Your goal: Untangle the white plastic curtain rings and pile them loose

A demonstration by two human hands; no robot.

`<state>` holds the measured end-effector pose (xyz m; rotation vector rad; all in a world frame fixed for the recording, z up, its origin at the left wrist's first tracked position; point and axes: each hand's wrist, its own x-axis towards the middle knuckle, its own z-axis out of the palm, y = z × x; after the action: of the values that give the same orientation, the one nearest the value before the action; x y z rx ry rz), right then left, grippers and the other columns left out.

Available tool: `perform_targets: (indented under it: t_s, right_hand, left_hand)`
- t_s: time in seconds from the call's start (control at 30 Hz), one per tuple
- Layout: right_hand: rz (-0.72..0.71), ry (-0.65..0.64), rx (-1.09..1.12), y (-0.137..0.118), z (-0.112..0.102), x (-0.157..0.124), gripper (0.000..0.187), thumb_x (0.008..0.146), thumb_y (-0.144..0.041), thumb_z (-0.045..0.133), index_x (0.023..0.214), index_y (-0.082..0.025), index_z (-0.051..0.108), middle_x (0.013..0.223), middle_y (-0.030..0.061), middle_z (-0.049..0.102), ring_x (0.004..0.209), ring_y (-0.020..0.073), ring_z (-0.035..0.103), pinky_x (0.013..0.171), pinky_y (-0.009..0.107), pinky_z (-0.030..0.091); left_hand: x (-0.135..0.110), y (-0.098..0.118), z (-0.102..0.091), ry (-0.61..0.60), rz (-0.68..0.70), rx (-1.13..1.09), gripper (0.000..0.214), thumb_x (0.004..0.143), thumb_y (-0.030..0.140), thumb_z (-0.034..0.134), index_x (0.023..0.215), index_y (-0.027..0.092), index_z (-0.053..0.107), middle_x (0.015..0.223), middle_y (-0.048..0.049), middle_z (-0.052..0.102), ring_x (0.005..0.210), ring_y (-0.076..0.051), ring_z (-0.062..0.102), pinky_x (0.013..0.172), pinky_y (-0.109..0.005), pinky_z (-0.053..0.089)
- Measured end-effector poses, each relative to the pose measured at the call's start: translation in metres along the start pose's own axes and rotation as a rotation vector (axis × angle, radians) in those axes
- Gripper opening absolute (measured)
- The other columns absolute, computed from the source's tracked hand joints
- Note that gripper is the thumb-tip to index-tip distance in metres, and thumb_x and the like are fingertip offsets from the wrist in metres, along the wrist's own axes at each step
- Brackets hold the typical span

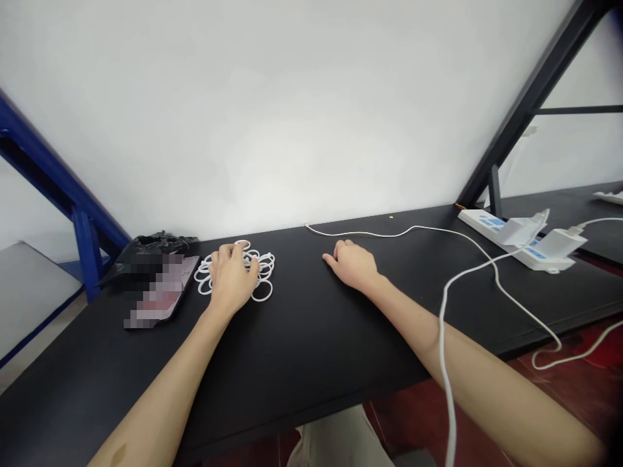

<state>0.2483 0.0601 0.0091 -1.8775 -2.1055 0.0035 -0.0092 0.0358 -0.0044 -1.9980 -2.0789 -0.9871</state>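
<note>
Several white rings (262,290) lie in a loose heap at the left centre of the black table. Over this heap rests my left hand (230,275), touching the rings, with its thumb apart from its bent fingers. The palm covers part of the heap, and I see no ring clearly gripped. My right hand (357,263) lies on the tabletop to the right of the rings. Its fingers are curled in and its thumb points out to the left; nothing shows in it.
Left of the rings are a phone-like flat object (168,292), partly pixelated, and a crumpled black plastic bag (160,243). A white power strip (491,224) with plugged-in chargers (562,245) stands at the right. White cables (442,324) run across the table and in front of my right forearm.
</note>
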Motion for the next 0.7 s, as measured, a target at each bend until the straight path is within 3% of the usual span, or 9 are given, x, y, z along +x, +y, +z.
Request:
perform_targets:
  t_s: [0.17,0.27,0.33,0.4,0.47,0.6,0.7]
  right_hand:
    - [-0.090,-0.031,0.111,-0.010,0.008,0.000,0.034,0.094,-0.044,0.049,0.070,-0.020,0.056,0.071,0.0049,0.063,0.064,0.0168,0.056,0.062,0.030,0.039]
    - [-0.174,-0.033,0.400,-0.021,0.005,-0.004,0.043,0.092,-0.051,0.049,0.062,-0.020,0.051,0.059,-0.0015,0.054,0.056,0.0124,0.047,0.058,0.026,0.035]
    - [-0.215,-0.042,0.659,-0.032,0.003,-0.010,0.048,0.093,-0.053,0.045,0.059,-0.020,0.050,0.054,-0.0035,0.048,0.054,0.0107,0.045,0.057,0.025,0.035]
    - [-0.175,-0.073,0.872,-0.043,0.002,-0.017,0.048,0.093,-0.055,0.044,0.062,-0.020,0.050,0.054,-0.0046,0.049,0.050,0.0094,0.043,0.054,0.024,0.035]
    - [-0.123,-0.098,1.023,-0.051,0.000,-0.024,0.045,0.090,-0.056,0.048,0.063,-0.020,0.048,0.055,-0.0053,0.047,0.050,0.0090,0.042,0.052,0.024,0.035]
    - [-0.094,-0.101,1.144,-0.054,0.000,-0.028,0.044,0.089,-0.056,0.052,0.064,-0.021,0.045,0.057,-0.0058,0.045,0.052,0.0088,0.040,0.053,0.024,0.037]
    - [-0.163,-0.018,1.033,-0.051,0.001,-0.024,0.037,0.091,-0.051,0.052,0.070,-0.021,0.052,0.066,-0.0035,0.052,0.060,0.0103,0.046,0.061,0.025,0.041]
  left_hand:
    - [-0.006,0.009,-0.001,-0.002,0.078,0.106,0.041,0.091,0.035,0.045,0.124,0.016,0.059,0.132,-0.0182,0.051,0.121,-0.040,0.041,0.098,-0.057,0.036]
    - [-0.014,0.028,-0.009,-0.008,0.235,-0.013,0.032,0.093,0.034,0.046,0.116,0.018,0.061,0.122,-0.0147,0.058,0.115,-0.034,0.048,0.099,-0.051,0.038]
    - [-0.022,0.044,-0.012,-0.176,0.388,-0.189,0.026,0.094,0.032,0.046,0.110,0.019,0.061,0.107,-0.0094,0.064,0.104,-0.026,0.056,0.095,-0.043,0.043]
    - [-0.031,0.059,-0.012,-0.370,0.455,-0.277,0.020,0.094,0.033,0.048,0.094,0.021,0.063,0.091,-0.0057,0.067,0.090,-0.023,0.059,0.083,-0.040,0.048]
    - [-0.039,0.070,-0.008,-0.446,0.543,-0.342,0.019,0.095,0.030,0.047,0.096,0.021,0.064,0.098,-0.0068,0.069,0.098,-0.025,0.059,0.087,-0.042,0.047]
    - [-0.045,0.077,-0.003,-0.424,0.552,-0.470,0.016,0.092,0.026,0.051,0.094,0.021,0.066,0.102,-0.0068,0.070,0.106,-0.027,0.057,0.093,-0.043,0.046]
    - [-0.043,0.075,-0.003,-0.389,0.451,-0.524,0.013,0.089,0.022,0.051,0.089,0.021,0.064,0.102,-0.0056,0.068,0.100,-0.023,0.058,0.086,-0.037,0.048]
